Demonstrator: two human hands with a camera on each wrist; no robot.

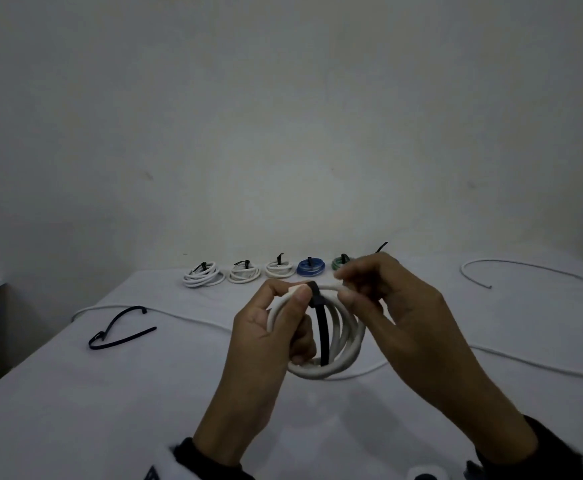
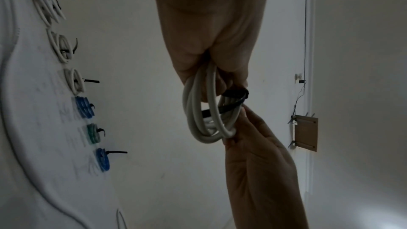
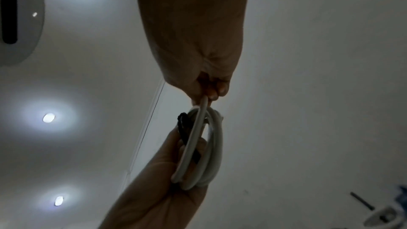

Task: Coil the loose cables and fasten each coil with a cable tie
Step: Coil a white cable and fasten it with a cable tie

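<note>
Now, from the head view, the left hand [image 1: 266,327] grips the white coil [image 1: 338,341] above the table [image 1: 110,393], thumb by the black tie [image 1: 323,327]; the right hand [image 1: 397,306] pinches its top. Left wrist: fingers curl round the loops. Right wrist: fingertips [image 3: 212,91] pinch one strand.

White cable coil [image 1: 331,344] upright above table, black cable tie [image 1: 323,327] looped across it.

bare table [image 1: 110,410] near the hands, spare ties [image 1: 117,332] left, tied coils [image 1: 248,271] lining far edge
</note>
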